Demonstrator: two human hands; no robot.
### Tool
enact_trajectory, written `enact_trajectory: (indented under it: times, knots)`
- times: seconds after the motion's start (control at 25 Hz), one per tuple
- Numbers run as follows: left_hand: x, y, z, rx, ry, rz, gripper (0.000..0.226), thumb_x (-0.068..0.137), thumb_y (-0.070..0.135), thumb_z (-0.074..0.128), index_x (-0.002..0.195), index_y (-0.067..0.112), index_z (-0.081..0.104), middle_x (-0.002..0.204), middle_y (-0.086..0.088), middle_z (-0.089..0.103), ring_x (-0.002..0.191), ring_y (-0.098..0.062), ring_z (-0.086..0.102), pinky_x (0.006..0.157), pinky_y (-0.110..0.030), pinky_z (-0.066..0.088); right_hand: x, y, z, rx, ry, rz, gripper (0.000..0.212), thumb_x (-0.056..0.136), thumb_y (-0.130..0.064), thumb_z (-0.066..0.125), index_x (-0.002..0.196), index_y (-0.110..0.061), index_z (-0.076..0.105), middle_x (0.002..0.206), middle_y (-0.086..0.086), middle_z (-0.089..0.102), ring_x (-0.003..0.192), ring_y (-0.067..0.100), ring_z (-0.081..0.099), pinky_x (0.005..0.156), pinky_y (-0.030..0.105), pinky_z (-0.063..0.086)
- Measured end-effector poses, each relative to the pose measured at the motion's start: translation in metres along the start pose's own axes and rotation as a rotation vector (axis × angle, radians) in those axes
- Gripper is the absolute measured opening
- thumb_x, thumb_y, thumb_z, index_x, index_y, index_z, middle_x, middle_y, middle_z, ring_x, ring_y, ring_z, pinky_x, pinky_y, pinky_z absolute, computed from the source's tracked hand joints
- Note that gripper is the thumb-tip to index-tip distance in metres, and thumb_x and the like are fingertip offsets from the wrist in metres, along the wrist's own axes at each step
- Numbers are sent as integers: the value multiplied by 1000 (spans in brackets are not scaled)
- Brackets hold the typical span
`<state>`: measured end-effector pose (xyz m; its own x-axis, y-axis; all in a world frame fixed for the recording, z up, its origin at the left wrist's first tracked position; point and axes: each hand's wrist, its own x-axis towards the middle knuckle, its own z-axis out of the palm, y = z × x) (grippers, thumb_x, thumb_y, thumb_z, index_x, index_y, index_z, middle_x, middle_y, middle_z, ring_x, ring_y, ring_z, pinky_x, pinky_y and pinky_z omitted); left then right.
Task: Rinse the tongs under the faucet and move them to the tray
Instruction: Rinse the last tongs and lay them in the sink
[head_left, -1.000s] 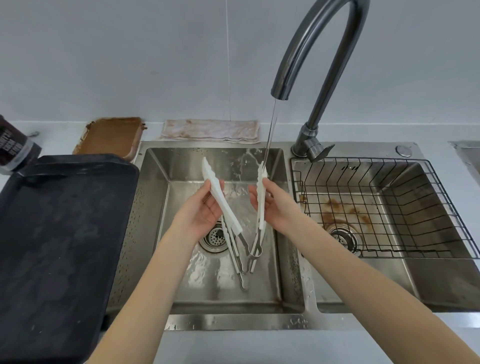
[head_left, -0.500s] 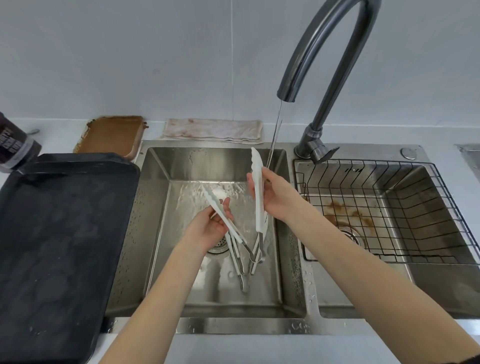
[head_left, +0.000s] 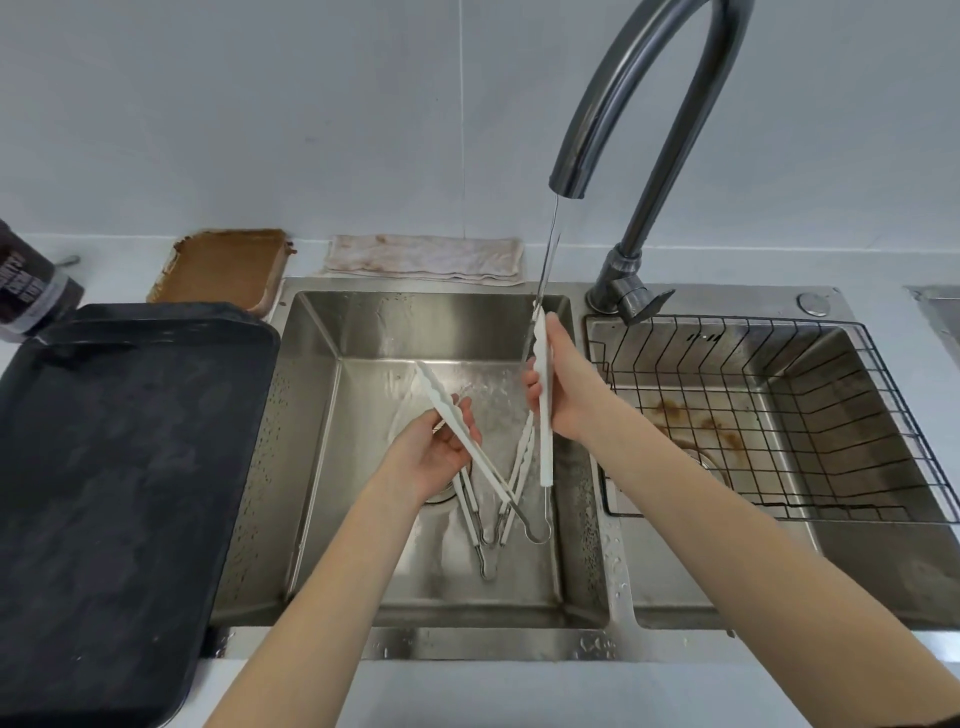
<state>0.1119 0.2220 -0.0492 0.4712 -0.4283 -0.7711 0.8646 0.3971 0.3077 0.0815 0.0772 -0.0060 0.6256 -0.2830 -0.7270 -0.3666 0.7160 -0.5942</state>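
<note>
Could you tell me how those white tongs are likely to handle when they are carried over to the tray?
The tongs are wet under the running faucet, so probably slippery. Their arms splay wide between the left hand and right hand, so they likely spring open. Slim build suggests they are light.

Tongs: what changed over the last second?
The left hand dropped its arm of the tongs lower into the sink; the right hand raised its arm upright, tip in the faucet stream. Both grips unchanged, water running, tray bare, spare tongs in the basin.
</note>
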Motion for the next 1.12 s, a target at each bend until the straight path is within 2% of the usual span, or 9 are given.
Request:
enact_trajectory:
  times: [0.2,0.32,0.48,0.68,0.76,0.88,0.96,1.0,1.12]
  knots:
    - [-1,10,7,-21,-16,55,18,95,3,37,90,7,54,70,-4,61,59,-12,51,45,-19,50,-2,-11,7,0,-228,-80,19,90,-30,56,87,-12,57,72,1,51,51,7,46,41,13,45]
    - [-3,11,9,-16,-37,50,19,94,3,36,87,7,54,63,-3,62,48,-10,54,45,-18,49,-3,-16,9,-56,-298,-63,13,89,-29,57,85,-17,54,67,-2,52,41,6,45,39,14,41]
    - [-5,11,14,12,-23,57,21,95,4,36,84,8,54,77,-2,57,62,-11,49,53,-20,46,0,-18,17,-105,-134,-91,25,82,-41,64,81,-18,52,51,-6,42,34,3,38,30,13,32]
    - [-9,17,17,63,-15,102,20,95,12,44,82,9,59,80,-2,59,65,-11,51,45,-16,50,7,-11,17,-167,-1,-161,43,85,-58,46,73,-17,46,44,-6,33,28,4,34,30,16,30]
    - [-9,18,15,109,-32,118,21,95,22,46,85,9,59,83,-2,60,69,-12,54,54,-22,56,12,-7,13,-287,50,-203,46,89,-58,37,85,-14,49,49,-5,36,38,7,36,40,20,34]
    - [-9,13,7,253,-70,93,20,92,29,51,90,11,58,93,-4,63,81,-17,60,67,-39,56,19,0,2,-455,129,-264,43,92,-55,31,108,-17,38,61,-1,38,52,11,37,57,26,34]
    - [-8,6,1,412,-84,97,6,90,18,56,92,12,58,105,-4,62,88,-19,62,64,-37,58,22,5,-3,-469,134,-287,42,93,-52,33,110,-14,40,64,-2,39,54,11,38,56,25,36]
    - [-7,2,-2,456,-86,107,8,89,11,56,97,11,58,109,-3,61,89,-18,63,62,-35,59,22,9,-6,-475,132,-298,41,94,-49,34,111,-12,42,65,-2,40,55,10,40,54,24,37]
    - [-2,-6,-11,534,-30,154,32,90,7,55,122,7,53,113,-3,59,87,-17,64,65,-31,57,22,26,-15,-645,137,-304,39,97,-34,37,124,-6,41,78,-1,52,70,11,51,62,23,42]
